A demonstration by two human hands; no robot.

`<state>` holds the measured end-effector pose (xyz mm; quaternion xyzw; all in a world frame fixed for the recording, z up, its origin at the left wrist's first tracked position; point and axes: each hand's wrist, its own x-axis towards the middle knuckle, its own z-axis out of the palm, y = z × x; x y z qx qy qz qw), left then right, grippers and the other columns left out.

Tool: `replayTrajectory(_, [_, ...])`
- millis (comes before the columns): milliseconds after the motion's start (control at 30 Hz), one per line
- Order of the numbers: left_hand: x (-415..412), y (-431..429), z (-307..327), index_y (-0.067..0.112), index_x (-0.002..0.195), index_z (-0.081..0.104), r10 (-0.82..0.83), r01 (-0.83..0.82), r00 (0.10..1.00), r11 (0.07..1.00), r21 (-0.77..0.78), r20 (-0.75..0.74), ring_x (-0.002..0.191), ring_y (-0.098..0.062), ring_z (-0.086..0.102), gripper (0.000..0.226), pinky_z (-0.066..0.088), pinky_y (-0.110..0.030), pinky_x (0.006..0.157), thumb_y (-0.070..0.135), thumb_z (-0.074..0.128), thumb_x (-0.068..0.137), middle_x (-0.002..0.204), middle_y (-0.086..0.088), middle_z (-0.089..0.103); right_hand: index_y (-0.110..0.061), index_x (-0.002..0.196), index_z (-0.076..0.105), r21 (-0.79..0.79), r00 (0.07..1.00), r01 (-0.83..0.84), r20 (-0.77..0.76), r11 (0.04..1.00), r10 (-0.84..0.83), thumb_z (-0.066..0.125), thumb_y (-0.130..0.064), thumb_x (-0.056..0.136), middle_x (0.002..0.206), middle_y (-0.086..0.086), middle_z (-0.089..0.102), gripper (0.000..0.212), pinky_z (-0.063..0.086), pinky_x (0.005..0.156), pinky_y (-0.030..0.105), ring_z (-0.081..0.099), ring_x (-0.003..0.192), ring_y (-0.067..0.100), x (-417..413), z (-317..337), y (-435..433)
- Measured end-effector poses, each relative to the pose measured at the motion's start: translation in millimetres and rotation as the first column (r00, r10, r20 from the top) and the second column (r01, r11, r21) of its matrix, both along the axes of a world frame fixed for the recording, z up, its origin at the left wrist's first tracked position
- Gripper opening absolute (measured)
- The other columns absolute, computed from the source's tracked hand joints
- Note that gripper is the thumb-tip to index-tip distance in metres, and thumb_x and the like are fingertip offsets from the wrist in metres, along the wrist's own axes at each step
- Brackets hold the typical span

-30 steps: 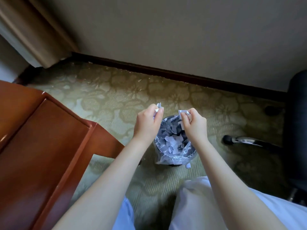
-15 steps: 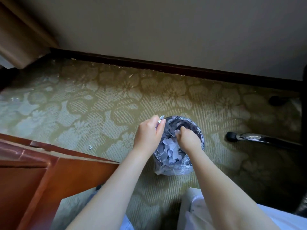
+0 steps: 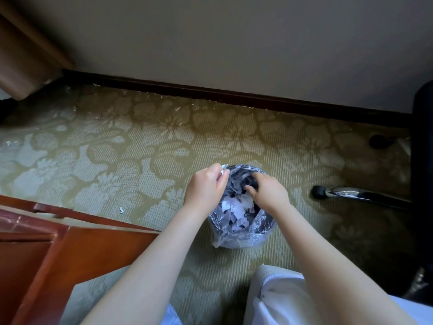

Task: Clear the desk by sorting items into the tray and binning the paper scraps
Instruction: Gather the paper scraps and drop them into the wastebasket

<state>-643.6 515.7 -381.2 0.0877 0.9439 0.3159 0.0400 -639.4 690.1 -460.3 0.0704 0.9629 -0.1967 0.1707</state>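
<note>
Right hand (image 3: pixel 269 192): lowered into bin (image 3: pixel 241 238), fingers spread, scrap released.
Left hand (image 3: pixel 206 188): still pinching paper scrap (image 3: pixel 222 172) at the rim.

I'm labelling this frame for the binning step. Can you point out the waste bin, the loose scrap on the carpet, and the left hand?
waste bin (image 3: pixel 236 238): head view, on its plastic liner at the near wall.
loose scrap (image 3: pixel 121 210): head view, middle of the white piece.
left hand (image 3: pixel 205 190): head view, back of the hand.
</note>
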Motion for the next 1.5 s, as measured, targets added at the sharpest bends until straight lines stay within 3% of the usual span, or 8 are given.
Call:
replayTrajectory(200, [-9.8, 23.8, -22.6, 0.010, 0.073, 0.038, -0.043, 0.051, 0.997, 0.990, -0.134, 0.067, 0.058, -0.024, 0.040, 0.029, 0.021, -0.028, 0.045, 0.026, 0.043, 0.097, 0.065, -0.003, 0.045, -0.019, 0.130, 0.045, 0.005, 0.993, -0.044, -0.114, 0.999, 0.044, 0.045, -0.040, 0.095, 0.127, 0.000, 0.056, 0.041, 0.047, 0.083, 0.035, 0.049, 0.116, 0.023, 16.4, 32.5, 23.4])
replayTrajectory(300, [-12.3, 39.7, -41.2, 0.007, 0.082, 0.048, -0.057, 0.110, 0.981, 0.951, -0.289, 0.185, 0.063, -0.028, 0.046, 0.025, 0.031, -0.028, 0.050, 0.023, 0.038, 0.098, 0.073, -0.008, 0.051, -0.018, 0.130, 0.046, -0.014, 0.991, -0.006, -0.134, 1.000, 0.004, 0.046, -0.038, 0.095, 0.127, 0.000, 0.056, 0.041, 0.046, 0.087, 0.036, 0.049, 0.117, 0.024, 22.7, 33.6, 31.2])
replayTrajectory(467, [-11.8, 57.4, -69.7, 0.005, 0.114, 0.046, 0.015, 0.143, 0.919, 0.918, -0.369, 0.394, 0.095, -0.032, 0.057, 0.036, 0.042, -0.035, 0.066, 0.036, 0.038, 0.097, 0.110, -0.012, 0.055, -0.017, 0.136, 0.042, -0.086, 0.991, 0.065, -0.109, 0.994, -0.074, 0.047, -0.036, 0.095, 0.135, 0.000, 0.052, 0.046, 0.043, 0.092, 0.036, 0.046, 0.124, 0.022, 28.6, 29.1, 35.2])
replayTrajectory(567, [-12.9, 56.3, -76.7, 0.008, 0.134, 0.031, -0.002, 0.216, 0.875, 0.897, -0.386, 0.484, 0.115, -0.032, 0.048, 0.056, 0.045, -0.041, 0.084, 0.045, 0.044, 0.093, 0.132, -0.012, 0.042, -0.016, 0.136, 0.042, -0.100, 0.991, 0.069, -0.111, 0.993, -0.080, 0.048, -0.034, 0.095, 0.135, 0.000, 0.052, 0.045, 0.044, 0.092, 0.037, 0.047, 0.123, 0.022, 26.8, 29.4, 34.4])
replayTrajectory(667, [-15.0, 48.1, -71.6, 0.011, 0.145, 0.019, -0.037, 0.261, 0.860, 0.889, -0.376, 0.509, 0.138, -0.030, 0.024, 0.067, 0.032, -0.045, 0.109, 0.043, 0.045, 0.093, 0.153, -0.009, 0.020, -0.015, 0.136, 0.042, -0.107, 0.990, 0.072, -0.110, 0.992, -0.084, 0.048, -0.034, 0.095, 0.135, 0.001, 0.052, 0.046, 0.045, 0.093, 0.037, 0.047, 0.124, 0.023, 25.9, 33.6, 32.3])
replayTrajectory(767, [-17.1, 39.4, -59.6, 0.012, 0.147, 0.017, -0.072, 0.319, 0.844, 0.864, -0.389, 0.531, 0.144, -0.027, 0.010, 0.067, 0.022, -0.047, 0.115, 0.043, 0.044, 0.094, 0.157, -0.007, 0.011, -0.015, 0.132, 0.045, -0.095, 0.992, 0.065, -0.097, 0.993, -0.074, 0.049, -0.033, 0.094, 0.131, 0.002, 0.054, 0.042, 0.047, 0.089, 0.038, 0.048, 0.120, 0.024, 26.9, 41.5, 28.7])
replayTrajectory(1000, [-10.3, 26.7, 5.0, 0.013, 0.136, 0.036, -0.121, 0.303, 0.912, 0.843, -0.444, 0.392, 0.136, -0.027, 0.026, 0.052, 0.027, -0.049, 0.110, 0.040, 0.047, 0.092, 0.142, -0.006, 0.037, -0.016, 0.136, 0.041, -0.004, 0.990, -0.022, -0.141, 1.000, 0.022, 0.046, -0.034, 0.096, 0.137, 0.001, 0.050, 0.044, 0.044, 0.093, 0.038, 0.044, 0.125, 0.024, 20.9, 87.6, 20.4])
replayTrajectory(1500, [93.3, -40.0, 199.7, 0.012, 0.138, 0.032, 0.010, -0.036, 0.998, 0.909, -0.416, -0.064, 0.141, -0.023, 0.019, 0.051, 0.025, -0.043, 0.110, 0.035, 0.044, 0.094, 0.147, -0.004, 0.032, -0.011, 0.133, 0.048, 0.069, 0.843, -0.188, -0.501, 0.980, 0.197, 0.052, -0.031, 0.093, 0.138, 0.005, 0.049, 0.045, 0.041, 0.096, 0.038, 0.043, 0.126, 0.027, 82.2, 232.5, -49.6])
